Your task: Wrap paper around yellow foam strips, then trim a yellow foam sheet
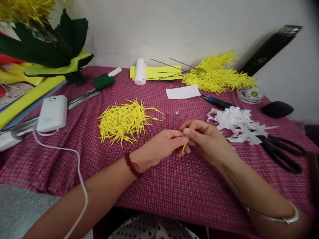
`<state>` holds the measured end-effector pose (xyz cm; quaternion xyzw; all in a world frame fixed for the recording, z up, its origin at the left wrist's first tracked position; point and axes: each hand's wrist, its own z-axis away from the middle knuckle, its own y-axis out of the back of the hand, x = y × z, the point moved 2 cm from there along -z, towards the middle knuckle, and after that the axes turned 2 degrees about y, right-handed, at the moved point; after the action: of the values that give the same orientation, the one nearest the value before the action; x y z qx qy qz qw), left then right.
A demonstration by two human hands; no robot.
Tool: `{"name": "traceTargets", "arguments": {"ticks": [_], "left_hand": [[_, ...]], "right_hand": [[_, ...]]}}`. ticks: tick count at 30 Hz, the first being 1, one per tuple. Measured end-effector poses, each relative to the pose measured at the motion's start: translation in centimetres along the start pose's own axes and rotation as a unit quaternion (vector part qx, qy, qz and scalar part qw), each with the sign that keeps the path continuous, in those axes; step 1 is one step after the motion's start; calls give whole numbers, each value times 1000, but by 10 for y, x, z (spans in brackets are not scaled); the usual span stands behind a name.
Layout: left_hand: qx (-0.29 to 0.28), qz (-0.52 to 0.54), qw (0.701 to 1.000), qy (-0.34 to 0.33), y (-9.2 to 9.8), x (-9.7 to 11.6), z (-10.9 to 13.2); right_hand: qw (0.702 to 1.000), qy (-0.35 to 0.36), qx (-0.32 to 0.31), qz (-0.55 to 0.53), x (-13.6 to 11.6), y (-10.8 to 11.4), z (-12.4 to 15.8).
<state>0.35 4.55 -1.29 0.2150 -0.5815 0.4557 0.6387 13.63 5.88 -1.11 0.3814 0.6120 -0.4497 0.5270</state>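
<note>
My left hand [167, 144], with a dark red bead bracelet at its wrist, is closed in a pinch on a thin yellow paper strip [183, 147]. Only the strip's lower end pokes out under the thumb. Against those fingertips, my right hand [203, 137] is pinched shut as well; what lies between its thumb and finger is hidden. To the left of the hands is a loose heap of twisted yellow paper pieces [122, 121]. A pile of white paper strips [235, 121] lies right of my right hand, partly over black-handled scissors [284, 149].
Yellow fringed stems [216, 74] on dark wires lie at the back, near a white roll [141, 71] and a white paper piece [183, 92]. A white power bank [53, 112] sits left, its cable [79, 166] crossing above my left forearm. Checked cloth [159, 189] covers the table.
</note>
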Motion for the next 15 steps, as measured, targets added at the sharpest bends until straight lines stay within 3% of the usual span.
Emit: {"name": "traceTargets", "arguments": {"ticks": [8,15], "left_hand": [[0,14,1000,4,1,-3,0],[-26,146,989,15,5,-3,0]], "right_hand": [[1000,-8,14,-21,2,-2,1],[997,-27,-46,-54,-4,-4,3]]}}
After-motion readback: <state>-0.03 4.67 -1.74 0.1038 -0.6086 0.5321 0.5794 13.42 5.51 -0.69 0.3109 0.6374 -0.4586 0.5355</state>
